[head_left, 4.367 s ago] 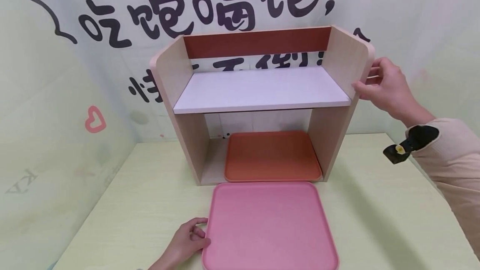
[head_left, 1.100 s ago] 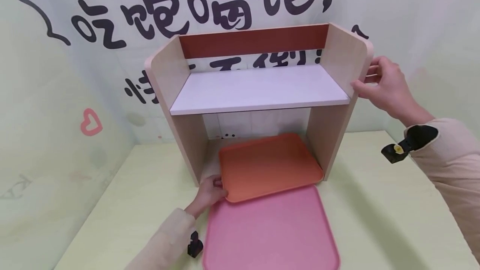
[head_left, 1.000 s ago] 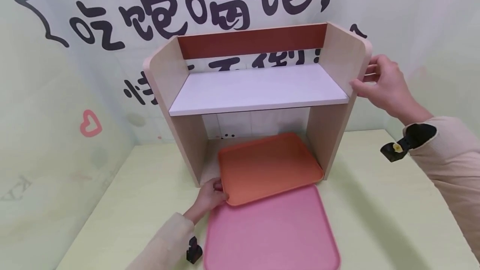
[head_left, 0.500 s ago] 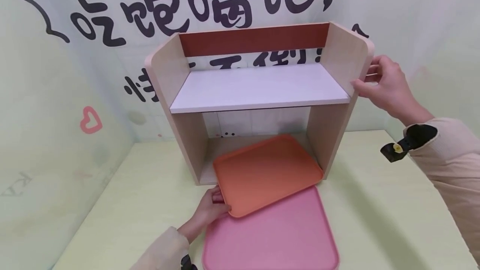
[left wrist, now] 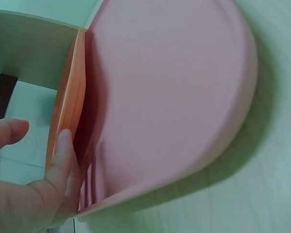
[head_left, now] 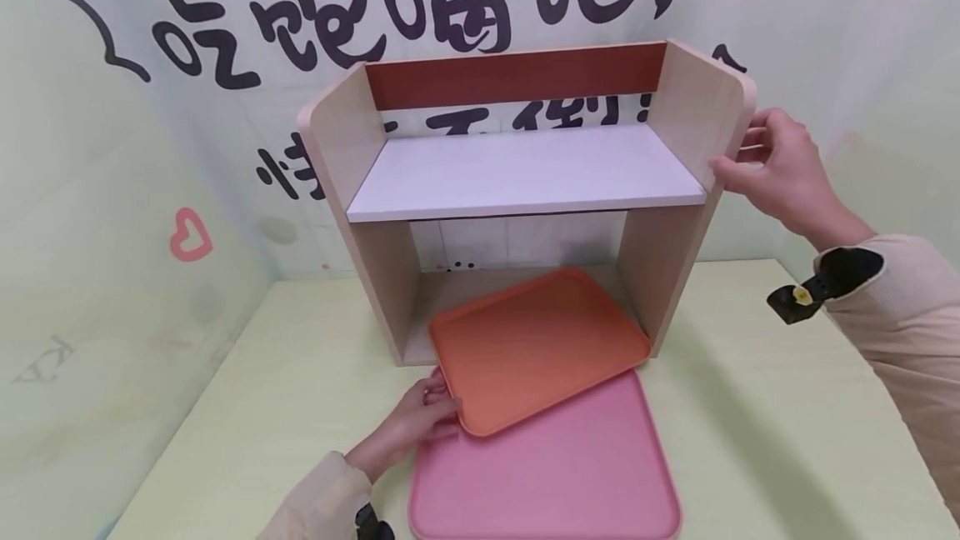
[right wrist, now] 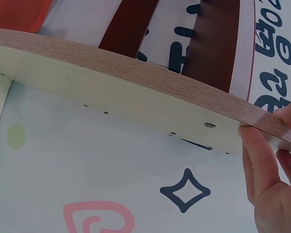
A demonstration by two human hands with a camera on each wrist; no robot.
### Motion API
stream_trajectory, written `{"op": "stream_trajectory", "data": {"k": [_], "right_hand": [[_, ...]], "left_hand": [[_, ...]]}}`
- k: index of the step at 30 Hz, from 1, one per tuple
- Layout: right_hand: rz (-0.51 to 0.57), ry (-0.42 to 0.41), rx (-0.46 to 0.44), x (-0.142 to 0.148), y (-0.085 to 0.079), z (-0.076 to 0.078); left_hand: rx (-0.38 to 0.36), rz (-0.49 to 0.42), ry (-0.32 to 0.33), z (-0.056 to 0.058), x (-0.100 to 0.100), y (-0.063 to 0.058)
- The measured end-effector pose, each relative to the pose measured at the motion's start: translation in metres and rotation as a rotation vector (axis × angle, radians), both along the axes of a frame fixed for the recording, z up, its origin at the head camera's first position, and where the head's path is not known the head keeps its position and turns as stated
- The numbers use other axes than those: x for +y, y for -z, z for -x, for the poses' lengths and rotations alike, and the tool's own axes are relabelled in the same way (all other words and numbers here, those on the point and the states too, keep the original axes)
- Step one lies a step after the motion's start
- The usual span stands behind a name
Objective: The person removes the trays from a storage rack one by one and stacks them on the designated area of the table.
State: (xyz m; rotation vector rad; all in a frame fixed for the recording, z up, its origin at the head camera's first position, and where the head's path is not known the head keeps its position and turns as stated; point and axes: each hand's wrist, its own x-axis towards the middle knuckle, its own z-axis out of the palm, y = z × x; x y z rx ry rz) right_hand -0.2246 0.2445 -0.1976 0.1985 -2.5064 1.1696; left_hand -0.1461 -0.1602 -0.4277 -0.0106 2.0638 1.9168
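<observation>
An orange tray (head_left: 536,348) lies askew, its back part inside the lower compartment of a wooden desktop shelf (head_left: 525,177). Its front left corner juts out over a pink tray (head_left: 555,473). My left hand (head_left: 416,419) is at that corner. In the left wrist view, the fingers (left wrist: 63,155) rest against the outside of the orange tray's edge, and the thumb stands lifted away from the rim. On the right, my right hand (head_left: 783,173) grips the shelf's side panel (right wrist: 160,80), thumb on one face and fingers on the other.
The shelf stands at the back of a pale wooden table (head_left: 247,407). Its white upper board (head_left: 525,173) spans between the side panels. Behind it hangs a wall sheet (head_left: 210,132) with black lettering. The pink tray sits in front of the shelf.
My left hand has gone from the pink tray's edge to the orange tray, whose left front corner has swung out toward me over the pink tray. The right hand has kept its place.
</observation>
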Motion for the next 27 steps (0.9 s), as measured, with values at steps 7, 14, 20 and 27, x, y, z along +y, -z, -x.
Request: {"op": "stream_trajectory", "data": {"k": [7,14,20,27], "right_hand": [[0.003,-0.003,-0.005,0.001,-0.001,-0.001],[-0.012,0.001,-0.004,-0.001,-0.002,-0.001],[-0.035,0.009,-0.008,-0.002,-0.002,-0.001],[-0.041,0.017,-0.008,-0.001,-0.001,-0.003]], "left_hand": [[0.044,0.186,-0.039,0.006,-0.005,-0.009],[0.077,0.225,-0.097,0.023,-0.012,-0.014],[0.134,0.265,-0.117,0.037,-0.009,-0.01],[0.194,0.293,-0.128,0.052,-0.002,-0.001]]}}
